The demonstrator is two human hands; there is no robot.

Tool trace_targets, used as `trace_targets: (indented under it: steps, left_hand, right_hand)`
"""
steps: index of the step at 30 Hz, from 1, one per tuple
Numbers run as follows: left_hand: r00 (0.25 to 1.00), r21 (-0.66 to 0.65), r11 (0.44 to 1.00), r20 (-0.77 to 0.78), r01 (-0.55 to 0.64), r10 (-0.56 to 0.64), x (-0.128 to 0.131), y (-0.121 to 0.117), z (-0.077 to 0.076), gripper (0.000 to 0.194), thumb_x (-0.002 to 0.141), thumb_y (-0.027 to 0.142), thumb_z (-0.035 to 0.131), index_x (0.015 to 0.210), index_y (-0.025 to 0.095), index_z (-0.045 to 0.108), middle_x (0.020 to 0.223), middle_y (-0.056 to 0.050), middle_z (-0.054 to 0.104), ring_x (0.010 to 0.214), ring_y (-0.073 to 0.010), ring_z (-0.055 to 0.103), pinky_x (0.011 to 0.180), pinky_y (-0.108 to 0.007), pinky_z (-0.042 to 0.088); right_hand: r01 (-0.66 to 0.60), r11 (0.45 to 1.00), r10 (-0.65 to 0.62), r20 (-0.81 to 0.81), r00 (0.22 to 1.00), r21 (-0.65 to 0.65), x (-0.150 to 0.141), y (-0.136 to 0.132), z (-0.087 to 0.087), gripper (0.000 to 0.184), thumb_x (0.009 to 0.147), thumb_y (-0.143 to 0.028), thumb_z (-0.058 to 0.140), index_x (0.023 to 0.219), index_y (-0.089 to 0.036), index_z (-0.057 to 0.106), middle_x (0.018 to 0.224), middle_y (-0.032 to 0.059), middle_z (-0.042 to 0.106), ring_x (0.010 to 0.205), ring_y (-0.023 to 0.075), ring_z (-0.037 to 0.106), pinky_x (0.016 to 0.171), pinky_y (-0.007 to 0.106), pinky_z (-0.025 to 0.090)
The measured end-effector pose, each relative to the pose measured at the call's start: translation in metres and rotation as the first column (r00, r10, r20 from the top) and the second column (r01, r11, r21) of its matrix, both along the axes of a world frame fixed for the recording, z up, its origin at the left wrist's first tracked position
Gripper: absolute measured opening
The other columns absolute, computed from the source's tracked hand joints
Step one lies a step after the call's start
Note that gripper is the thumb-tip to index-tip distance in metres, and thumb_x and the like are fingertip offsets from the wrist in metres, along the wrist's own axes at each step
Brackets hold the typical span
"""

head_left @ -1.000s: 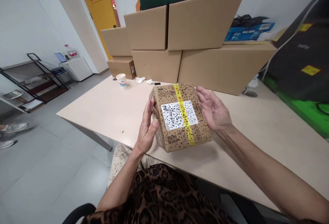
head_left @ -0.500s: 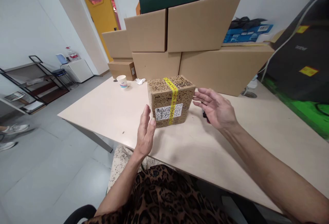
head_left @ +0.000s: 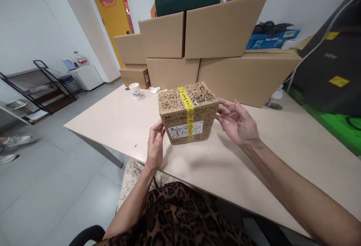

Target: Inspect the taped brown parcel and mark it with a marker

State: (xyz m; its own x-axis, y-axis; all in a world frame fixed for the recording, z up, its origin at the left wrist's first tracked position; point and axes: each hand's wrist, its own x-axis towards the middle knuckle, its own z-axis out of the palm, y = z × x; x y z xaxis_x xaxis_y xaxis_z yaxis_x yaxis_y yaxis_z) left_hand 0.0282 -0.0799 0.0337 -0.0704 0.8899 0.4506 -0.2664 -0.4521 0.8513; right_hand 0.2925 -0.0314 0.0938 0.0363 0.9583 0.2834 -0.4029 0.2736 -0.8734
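left hand (head_left: 155, 147) half-curled and right hand (head_left: 239, 124) looser, fingers parted, braced the taped box (head_left: 203, 114) between them over the table (head_left: 109, 114), where uneven fingertip pressure could have let it twist or slip.

White wall (head_left: 34, 31) | grey tiled floor (head_left: 56, 178) | yellow door (head_left: 111, 20) | black-framed rack (head_left: 50, 105) | white cabinet (head_left: 89, 76) | pale table (head_left: 107, 125)
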Motion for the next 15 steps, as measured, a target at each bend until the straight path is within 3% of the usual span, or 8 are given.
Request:
trace_targets:
  steps: [3, 5, 10, 13, 15]
  left_hand:
    - [0.999, -0.010, 1.000, -0.043, -0.011, 0.011, -0.004, -0.003, -0.002, 0.063, 0.098, 0.066, 0.057, 0.151, 0.033, 0.052, 0.162, -0.010, 0.052, 0.153, -0.0314, 0.045, 0.127, -0.055, 0.036]
    - [0.984, 0.016, 1.000, -0.174, -0.018, 0.020, -0.007, -0.007, -0.001, 0.065, 0.101, 0.063, 0.055, 0.159, 0.036, 0.045, 0.169, -0.009, 0.042, 0.156, -0.0312, 0.040, 0.128, -0.055, 0.035]
    - [0.839, 0.175, 0.984, -0.541, 0.035, 0.066, -0.002, -0.022, 0.002, 0.068, 0.101, 0.052, 0.061, 0.164, 0.044, 0.037, 0.178, -0.005, 0.021, 0.166, -0.0363, 0.017, 0.133, -0.064, 0.019]
    - [0.749, 0.216, 0.972, -0.658, 0.089, 0.078, 0.009, -0.027, -0.001, 0.072, 0.096, 0.049, 0.070, 0.161, 0.044, 0.041, 0.181, -0.003, 0.003, 0.168, -0.0403, 0.003, 0.133, -0.067, 0.010]
    - [0.720, 0.210, 0.975, -0.688, 0.072, 0.095, 0.015, -0.026, -0.006, 0.084, 0.090, 0.051, 0.077, 0.163, 0.042, 0.036, 0.182, -0.006, -0.002, 0.167, -0.0424, -0.003, 0.132, -0.070, 0.006]
  right_hand:
    - [0.019, 0.999, -0.019, 0.014, 1.000, -0.040, 0.000, 0.002, -0.007, 0.032, 0.091, -0.058, 0.066, 0.102, -0.030, 0.079, 0.104, 0.0047, 0.082, 0.115, 0.0275, 0.072, 0.106, 0.049, 0.055]
    - [0.033, 0.999, -0.031, 0.066, 0.997, -0.031, -0.001, 0.001, -0.009, 0.028, 0.090, -0.054, 0.068, 0.101, -0.031, 0.078, 0.109, 0.0046, 0.081, 0.116, 0.0278, 0.071, 0.102, 0.048, 0.056]
    - [0.025, 1.000, -0.023, 0.122, 0.992, -0.007, -0.007, 0.002, -0.010, 0.033, 0.090, -0.061, 0.066, 0.108, -0.035, 0.076, 0.132, 0.0014, 0.077, 0.135, 0.0299, 0.063, 0.104, 0.048, 0.056]
    - [0.013, 0.996, -0.009, 0.043, 0.999, -0.083, -0.008, 0.010, -0.023, 0.040, 0.089, -0.070, 0.064, 0.106, -0.035, 0.074, 0.128, 0.0000, 0.079, 0.137, 0.0302, 0.063, 0.105, 0.049, 0.057]
    - [0.017, 0.990, -0.015, 0.018, 1.000, -0.137, -0.007, 0.015, -0.036, 0.043, 0.088, -0.073, 0.064, 0.107, -0.035, 0.074, 0.124, -0.0001, 0.081, 0.134, 0.0302, 0.065, 0.105, 0.049, 0.058]
